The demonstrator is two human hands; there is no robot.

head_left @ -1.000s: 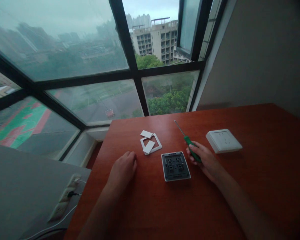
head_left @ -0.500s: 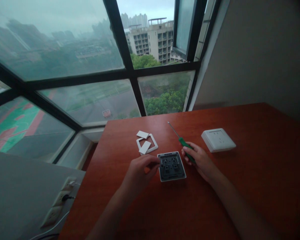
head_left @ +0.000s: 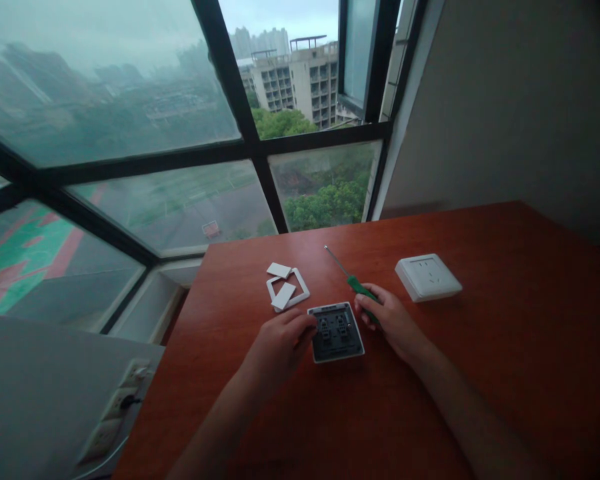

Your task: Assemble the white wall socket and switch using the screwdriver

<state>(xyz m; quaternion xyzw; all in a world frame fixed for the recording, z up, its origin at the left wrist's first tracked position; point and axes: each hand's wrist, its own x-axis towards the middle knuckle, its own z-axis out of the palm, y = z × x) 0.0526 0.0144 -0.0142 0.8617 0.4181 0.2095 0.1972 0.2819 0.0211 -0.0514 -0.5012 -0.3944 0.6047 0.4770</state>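
A wall switch (head_left: 337,343) with its cover off lies on the table, its dark inside with two mechanisms facing up and a white rim around it. My left hand (head_left: 286,337) is at its upper left edge, thumb and fingers pinched together. Whatever they may hold is too small or hidden to name. On the other side, my right hand (head_left: 387,317) is wrapped round the green handle of a screwdriver (head_left: 356,283). Its metal shaft points up and left, away from the switch. Beyond my left hand lie a white cover frame (head_left: 304,293) and two white rocker plates (head_left: 283,295).
A white socket box (head_left: 430,277) stands to the right on the reddish-brown wooden table (head_left: 510,320). Large windows with dark frames border the far side. At lower left, wall sockets (head_left: 113,407) with a plug and cables sit below the table's left edge.
The view has swung slightly, so most things appear a little further left. My left fingertips have moved slightly over the switch's left edge. The screwdriver stays in my right hand.
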